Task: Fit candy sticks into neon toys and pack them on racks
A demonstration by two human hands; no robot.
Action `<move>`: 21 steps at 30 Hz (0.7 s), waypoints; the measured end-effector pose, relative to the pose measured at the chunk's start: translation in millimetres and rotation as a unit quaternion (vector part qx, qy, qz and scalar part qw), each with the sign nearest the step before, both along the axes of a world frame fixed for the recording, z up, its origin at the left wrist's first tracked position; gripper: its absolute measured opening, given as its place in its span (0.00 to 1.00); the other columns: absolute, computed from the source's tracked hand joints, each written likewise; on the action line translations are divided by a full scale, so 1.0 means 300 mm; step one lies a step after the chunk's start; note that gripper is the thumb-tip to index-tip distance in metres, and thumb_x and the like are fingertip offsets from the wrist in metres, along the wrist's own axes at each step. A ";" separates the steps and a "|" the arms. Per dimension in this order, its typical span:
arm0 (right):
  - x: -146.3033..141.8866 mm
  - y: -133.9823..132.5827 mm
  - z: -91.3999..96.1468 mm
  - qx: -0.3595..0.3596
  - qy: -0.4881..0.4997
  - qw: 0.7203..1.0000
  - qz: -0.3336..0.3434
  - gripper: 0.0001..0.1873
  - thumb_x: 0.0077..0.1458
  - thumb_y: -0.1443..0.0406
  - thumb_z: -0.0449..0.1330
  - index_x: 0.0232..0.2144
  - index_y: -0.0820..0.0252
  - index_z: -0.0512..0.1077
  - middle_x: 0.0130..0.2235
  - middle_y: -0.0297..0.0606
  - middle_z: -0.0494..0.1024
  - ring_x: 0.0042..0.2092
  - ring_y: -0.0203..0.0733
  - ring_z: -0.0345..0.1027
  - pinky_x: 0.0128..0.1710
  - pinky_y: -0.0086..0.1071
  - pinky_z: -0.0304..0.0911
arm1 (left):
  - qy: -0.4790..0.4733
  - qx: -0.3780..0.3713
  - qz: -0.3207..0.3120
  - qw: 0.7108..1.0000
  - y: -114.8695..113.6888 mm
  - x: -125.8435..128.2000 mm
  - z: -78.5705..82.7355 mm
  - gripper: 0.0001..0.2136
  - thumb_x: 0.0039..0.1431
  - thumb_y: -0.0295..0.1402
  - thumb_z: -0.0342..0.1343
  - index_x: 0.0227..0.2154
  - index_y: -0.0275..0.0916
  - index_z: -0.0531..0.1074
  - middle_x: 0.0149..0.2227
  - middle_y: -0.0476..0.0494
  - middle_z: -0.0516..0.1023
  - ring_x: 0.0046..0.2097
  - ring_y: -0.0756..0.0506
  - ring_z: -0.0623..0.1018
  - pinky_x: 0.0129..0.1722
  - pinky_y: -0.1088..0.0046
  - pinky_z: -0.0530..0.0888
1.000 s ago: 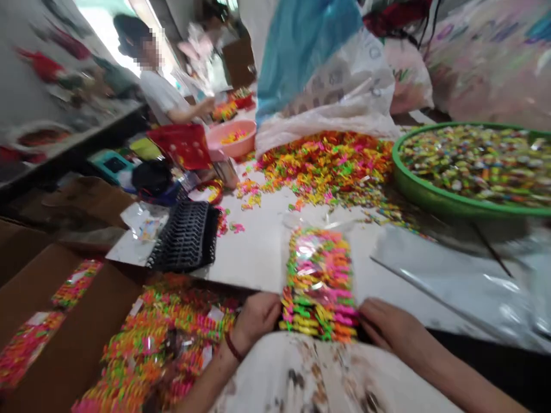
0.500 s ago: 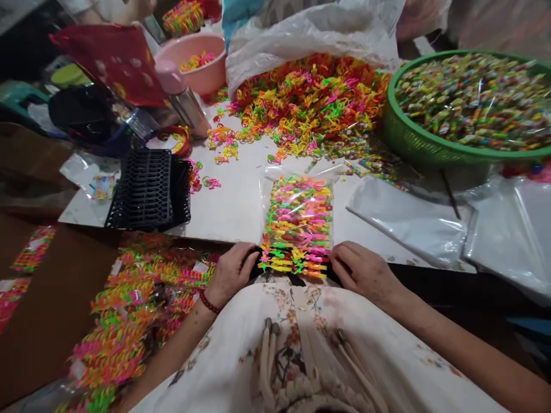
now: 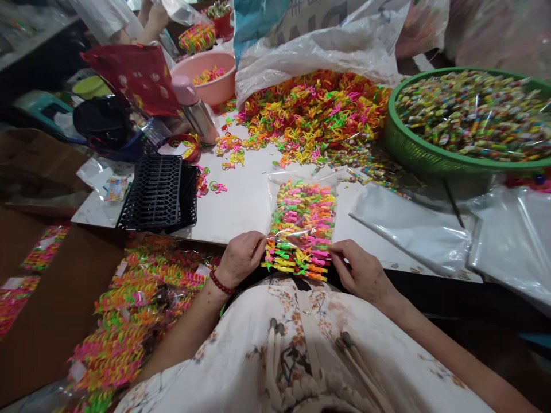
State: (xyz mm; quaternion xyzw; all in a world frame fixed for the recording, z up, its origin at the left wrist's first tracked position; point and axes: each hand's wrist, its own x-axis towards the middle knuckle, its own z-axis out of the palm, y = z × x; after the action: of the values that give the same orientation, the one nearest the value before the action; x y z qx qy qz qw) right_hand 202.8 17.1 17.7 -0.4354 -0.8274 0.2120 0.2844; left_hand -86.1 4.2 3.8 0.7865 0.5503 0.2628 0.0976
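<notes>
In front of my body, a clear plastic bag (image 3: 282, 198) lies at the table's near edge with rows of small bright plastic toys (image 3: 303, 221) inside it. The lowest rows, nearest me, stick out of the bag's mouth. My left hand (image 3: 241, 259), with a red bead bracelet at the wrist, pinches the bag's left side near the mouth. Opposite it, my right hand (image 3: 359, 267) pinches the right side between thumb and fingers. Whatever holds the toys in rows is mostly hidden beneath them.
Loose toys (image 3: 318, 106) spill from a large sack (image 3: 318, 51). Black plastic racks (image 3: 152, 192) lie left, flat clear bags (image 3: 408, 226) right. A green basket (image 3: 451, 160) holds wrapped pieces. Lower left, a carton (image 3: 55, 304) contains packed toys. A pink basin (image 3: 210, 89) and another person's hand (image 3: 155, 20) are farther back.
The view has tilted slightly, so the table sits a little lower and to the right. My hands have slid up slightly along the bag's sides. The toys stay between them.
</notes>
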 end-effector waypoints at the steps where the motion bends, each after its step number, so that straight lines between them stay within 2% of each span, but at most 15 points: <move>1: 0.001 0.001 0.001 0.012 0.004 1.000 0.006 0.07 0.63 0.70 0.50 0.40 0.58 0.67 0.36 0.41 0.74 0.37 0.41 0.71 0.36 0.33 0.68 | 0.010 0.002 0.001 1.000 -0.002 0.003 0.004 0.10 0.66 0.32 0.46 0.32 0.37 0.70 0.29 0.45 0.75 0.30 0.50 0.73 0.33 0.74 0.69; 6: 0.006 0.001 0.016 0.020 0.011 0.998 0.057 0.09 0.62 0.72 0.49 0.39 0.58 0.66 0.34 0.40 0.72 0.36 0.40 0.68 0.35 0.31 0.67 | 0.065 0.016 -0.020 0.998 -0.015 -0.001 0.032 0.09 0.65 0.30 0.45 0.30 0.38 0.67 0.27 0.46 0.71 0.31 0.48 0.70 0.33 0.71 0.67; 13: 0.021 -0.023 0.032 -0.019 -0.002 0.994 0.110 0.09 0.64 0.70 0.47 0.41 0.57 0.67 0.35 0.41 0.73 0.36 0.41 0.68 0.35 0.32 0.66 | 0.127 -0.053 -0.130 0.982 -0.061 -0.038 0.088 0.09 0.64 0.28 0.44 0.30 0.38 0.67 0.28 0.45 0.71 0.32 0.46 0.69 0.34 0.69 0.66; 21: 0.018 -0.021 0.025 -0.035 -0.017 0.985 0.167 0.08 0.65 0.68 0.47 0.42 0.59 0.66 0.34 0.42 0.71 0.35 0.42 0.66 0.33 0.33 0.65 | 0.132 -0.020 -0.154 0.979 -0.120 -0.062 0.075 0.10 0.64 0.27 0.45 0.27 0.39 0.66 0.26 0.47 0.69 0.30 0.48 0.66 0.33 0.69 0.64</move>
State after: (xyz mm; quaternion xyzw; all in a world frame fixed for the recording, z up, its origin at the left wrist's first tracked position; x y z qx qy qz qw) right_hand 208.1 10.9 25.3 -0.3042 -0.8853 0.2778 0.2158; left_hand -104.6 -31.6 26.3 0.8872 0.4363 0.1273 0.0794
